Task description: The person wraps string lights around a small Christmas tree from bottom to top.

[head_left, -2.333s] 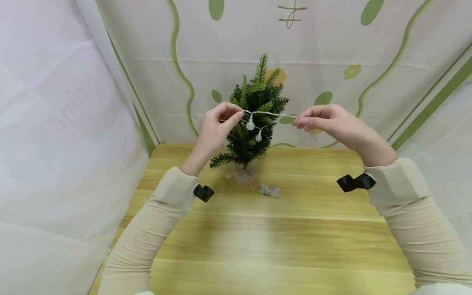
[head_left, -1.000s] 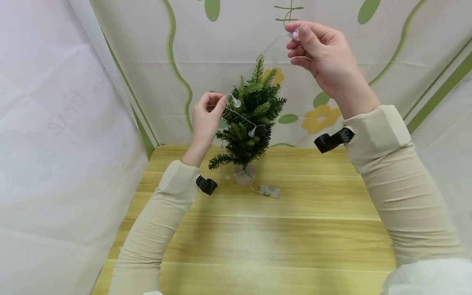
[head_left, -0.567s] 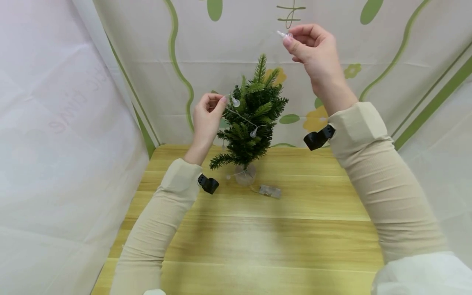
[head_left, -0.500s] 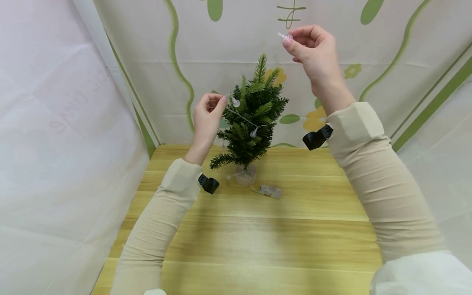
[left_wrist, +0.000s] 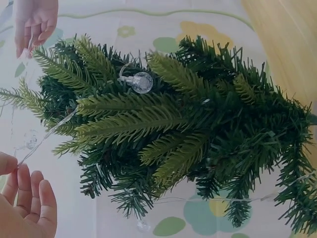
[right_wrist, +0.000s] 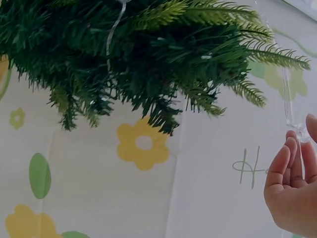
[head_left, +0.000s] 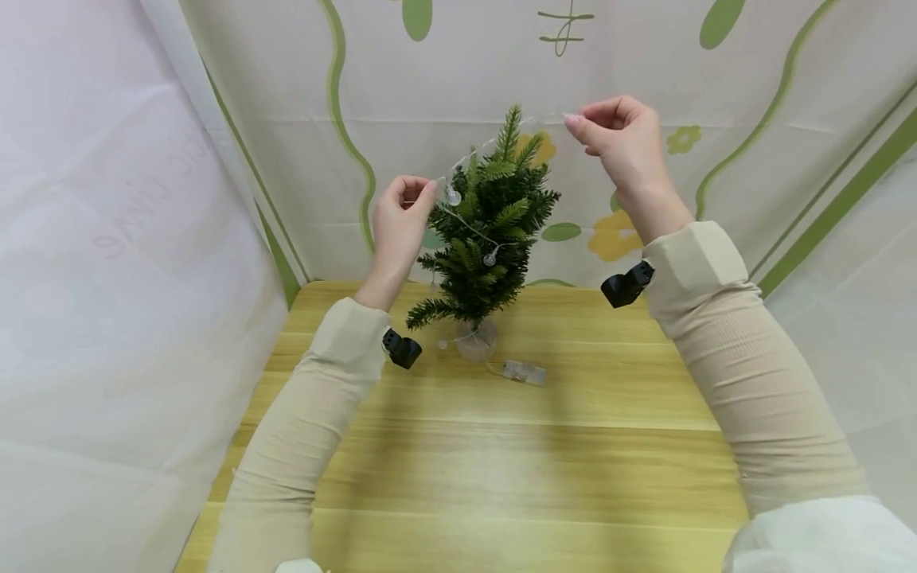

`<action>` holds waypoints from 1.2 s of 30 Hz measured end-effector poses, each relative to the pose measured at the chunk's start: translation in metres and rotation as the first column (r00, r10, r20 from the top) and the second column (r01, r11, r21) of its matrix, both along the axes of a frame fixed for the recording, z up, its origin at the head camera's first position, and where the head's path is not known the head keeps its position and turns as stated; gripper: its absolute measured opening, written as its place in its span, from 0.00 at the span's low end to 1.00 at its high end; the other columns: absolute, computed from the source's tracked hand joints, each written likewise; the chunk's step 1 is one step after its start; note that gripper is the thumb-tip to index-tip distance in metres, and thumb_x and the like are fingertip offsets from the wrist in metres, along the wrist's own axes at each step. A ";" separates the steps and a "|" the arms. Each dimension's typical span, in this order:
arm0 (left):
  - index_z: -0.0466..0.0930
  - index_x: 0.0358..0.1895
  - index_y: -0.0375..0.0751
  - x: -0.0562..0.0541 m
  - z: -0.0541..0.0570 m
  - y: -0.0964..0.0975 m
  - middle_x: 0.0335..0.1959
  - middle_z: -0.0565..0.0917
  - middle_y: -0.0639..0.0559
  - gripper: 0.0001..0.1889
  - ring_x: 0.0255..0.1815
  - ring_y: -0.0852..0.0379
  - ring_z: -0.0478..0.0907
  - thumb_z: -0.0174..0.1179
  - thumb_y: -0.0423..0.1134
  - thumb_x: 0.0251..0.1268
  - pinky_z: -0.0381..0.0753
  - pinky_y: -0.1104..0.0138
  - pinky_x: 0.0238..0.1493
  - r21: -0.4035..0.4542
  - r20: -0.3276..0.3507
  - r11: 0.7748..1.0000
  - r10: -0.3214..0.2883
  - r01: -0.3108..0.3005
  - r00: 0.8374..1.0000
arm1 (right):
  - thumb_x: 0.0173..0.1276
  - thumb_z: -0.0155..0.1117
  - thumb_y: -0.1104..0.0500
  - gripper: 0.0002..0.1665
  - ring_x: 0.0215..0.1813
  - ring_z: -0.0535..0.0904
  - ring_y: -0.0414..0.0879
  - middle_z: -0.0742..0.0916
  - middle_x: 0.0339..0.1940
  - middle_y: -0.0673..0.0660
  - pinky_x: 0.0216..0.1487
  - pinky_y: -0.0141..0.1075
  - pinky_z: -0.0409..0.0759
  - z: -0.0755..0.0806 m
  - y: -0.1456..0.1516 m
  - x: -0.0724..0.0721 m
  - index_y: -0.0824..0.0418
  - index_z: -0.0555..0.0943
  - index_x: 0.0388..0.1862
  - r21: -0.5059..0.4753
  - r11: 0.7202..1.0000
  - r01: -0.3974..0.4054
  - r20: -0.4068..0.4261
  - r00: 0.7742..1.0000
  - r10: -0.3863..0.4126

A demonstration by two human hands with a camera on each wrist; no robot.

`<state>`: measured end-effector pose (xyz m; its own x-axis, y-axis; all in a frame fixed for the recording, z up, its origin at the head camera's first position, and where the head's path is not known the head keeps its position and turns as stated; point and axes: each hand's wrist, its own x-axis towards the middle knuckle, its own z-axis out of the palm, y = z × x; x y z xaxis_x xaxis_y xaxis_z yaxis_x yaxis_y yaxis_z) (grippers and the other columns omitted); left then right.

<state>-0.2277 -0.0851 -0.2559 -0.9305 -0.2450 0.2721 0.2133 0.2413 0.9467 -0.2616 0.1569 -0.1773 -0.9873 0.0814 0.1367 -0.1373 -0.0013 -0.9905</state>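
Observation:
A small artificial Christmas tree [head_left: 494, 231] stands upright on a pale round base [head_left: 476, 341]. Clear string lights [head_left: 469, 226] run across its front, with a round bulb [head_left: 490, 259] hanging among the branches. On the tree's left side my left hand [head_left: 403, 216] pinches the wire between thumb and forefinger, close to another bulb [head_left: 453, 196]. Level with the treetop, to its right, my right hand [head_left: 625, 145] pinches a farther stretch of the string lights. The right wrist view shows a clear bulb [right_wrist: 299, 131] at those fingertips. Branches hide part of the wire behind the tree.
A clear battery box [head_left: 524, 372] lies on the wooden table [head_left: 501, 477], right of the base and joined to the wire. A loose bulb [head_left: 442, 344] sits left of the base. Behind the tree hangs a patterned cloth backdrop [head_left: 645, 87]; white cloth [head_left: 129, 318] covers the left side.
From in front of the tree, my right hand rose above and right of the treetop, then came lower, the string lights still pinched. My left hand shifted slightly left and up, keeping its wire.

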 end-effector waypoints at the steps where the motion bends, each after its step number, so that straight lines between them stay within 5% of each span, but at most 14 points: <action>1: 0.78 0.46 0.40 -0.002 0.001 0.000 0.35 0.77 0.59 0.11 0.38 0.64 0.73 0.56 0.43 0.69 0.73 0.74 0.40 -0.005 0.001 1.000 0.002 -0.002 1.000 | 0.57 0.73 0.59 0.11 0.37 0.75 0.37 0.82 0.32 0.44 0.41 0.25 0.75 -0.001 0.000 0.000 0.55 0.79 0.35 0.010 1.000 -0.001 0.006 1.000 0.001; 17: 0.80 0.44 0.36 -0.013 0.009 0.015 0.28 0.76 0.60 0.12 0.29 0.64 0.72 0.57 0.42 0.68 0.70 0.75 0.31 0.007 0.004 1.000 0.010 -0.010 1.000 | 0.60 0.70 0.57 0.11 0.30 0.76 0.36 0.83 0.28 0.45 0.37 0.22 0.77 -0.016 0.000 0.001 0.58 0.75 0.32 0.022 1.000 -0.009 0.007 1.000 0.009; 28: 0.83 0.46 0.38 -0.016 0.003 0.012 0.33 0.82 0.54 0.12 0.30 0.66 0.73 0.59 0.42 0.67 0.71 0.76 0.31 -0.018 -0.009 1.000 0.019 -0.019 1.000 | 0.63 0.68 0.58 0.05 0.29 0.78 0.38 0.85 0.28 0.48 0.34 0.22 0.80 -0.022 0.018 0.003 0.59 0.81 0.33 0.007 0.990 -0.140 0.049 0.989 0.140; 36: 0.83 0.47 0.37 -0.015 0.002 0.009 0.42 0.85 0.44 0.11 0.32 0.67 0.74 0.59 0.38 0.67 0.71 0.77 0.33 -0.040 0.005 0.999 0.008 -0.008 1.000 | 0.65 0.65 0.51 0.12 0.31 0.77 0.38 0.83 0.27 0.46 0.35 0.24 0.79 -0.030 0.024 0.009 0.59 0.80 0.35 0.167 0.951 -0.261 0.113 0.963 0.245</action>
<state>-0.2431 -0.0756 -0.2544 -0.9299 -0.2418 0.2772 0.2064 0.2806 0.9374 -0.2526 0.1806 -0.2074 -0.9810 -0.1904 0.0362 -0.0661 0.1533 -0.9860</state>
